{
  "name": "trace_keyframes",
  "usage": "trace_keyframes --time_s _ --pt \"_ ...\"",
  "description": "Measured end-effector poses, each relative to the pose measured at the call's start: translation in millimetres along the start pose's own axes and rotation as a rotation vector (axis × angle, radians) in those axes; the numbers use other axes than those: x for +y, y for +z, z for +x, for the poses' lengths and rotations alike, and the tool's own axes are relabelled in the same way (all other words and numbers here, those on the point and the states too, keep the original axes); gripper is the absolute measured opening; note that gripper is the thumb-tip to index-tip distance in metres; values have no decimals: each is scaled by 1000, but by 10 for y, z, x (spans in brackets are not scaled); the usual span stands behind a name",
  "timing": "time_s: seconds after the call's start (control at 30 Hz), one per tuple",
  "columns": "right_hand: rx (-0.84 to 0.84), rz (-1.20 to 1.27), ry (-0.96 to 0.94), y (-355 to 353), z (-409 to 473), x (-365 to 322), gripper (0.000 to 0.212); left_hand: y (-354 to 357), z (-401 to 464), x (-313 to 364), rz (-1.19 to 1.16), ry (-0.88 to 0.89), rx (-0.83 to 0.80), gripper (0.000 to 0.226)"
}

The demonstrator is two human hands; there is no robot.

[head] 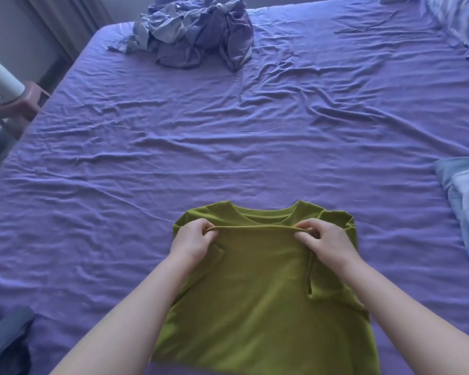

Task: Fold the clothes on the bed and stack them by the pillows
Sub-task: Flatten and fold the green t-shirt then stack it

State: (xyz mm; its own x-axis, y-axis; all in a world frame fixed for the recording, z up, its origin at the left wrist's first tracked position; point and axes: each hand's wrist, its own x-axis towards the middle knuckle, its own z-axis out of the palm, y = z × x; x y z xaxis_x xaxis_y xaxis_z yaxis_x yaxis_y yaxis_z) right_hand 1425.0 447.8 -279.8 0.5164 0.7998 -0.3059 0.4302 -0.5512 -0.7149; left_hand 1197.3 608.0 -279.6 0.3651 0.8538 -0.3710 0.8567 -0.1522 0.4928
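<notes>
Green tee [263,293] — soft, light, limp; left hand [192,240] and right hand [326,243] pinch its folded hem — best held by corners.

Two bare forearms, left hand [192,238] and right hand [326,243] ungloved; no visible sleeves, rings or watch, though upper arms fall outside view.

- No text, label, brand, number or sign can be read in this view.
</notes>
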Motion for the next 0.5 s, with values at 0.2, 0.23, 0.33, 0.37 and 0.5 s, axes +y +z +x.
trace_keyframes --time_s 0.2,0.23,0.33,0.37,0.5 --pt "113 -259 20 383 3 83 19 317 91 1 64 -6 64 24" --pt "184 -222 -6 386 1 58 18 292 85 11 76 7 138 24" --pt "320 -180 -93 323 165 -64 16 149 182 37 124 61 275 26" --pt "325 -182 -106 299 273 -103 16 110 257 37 124 69 260 26" --pt "126 -280 -29 302 588 -120 32 109 512 -9 212 -22 68 39"
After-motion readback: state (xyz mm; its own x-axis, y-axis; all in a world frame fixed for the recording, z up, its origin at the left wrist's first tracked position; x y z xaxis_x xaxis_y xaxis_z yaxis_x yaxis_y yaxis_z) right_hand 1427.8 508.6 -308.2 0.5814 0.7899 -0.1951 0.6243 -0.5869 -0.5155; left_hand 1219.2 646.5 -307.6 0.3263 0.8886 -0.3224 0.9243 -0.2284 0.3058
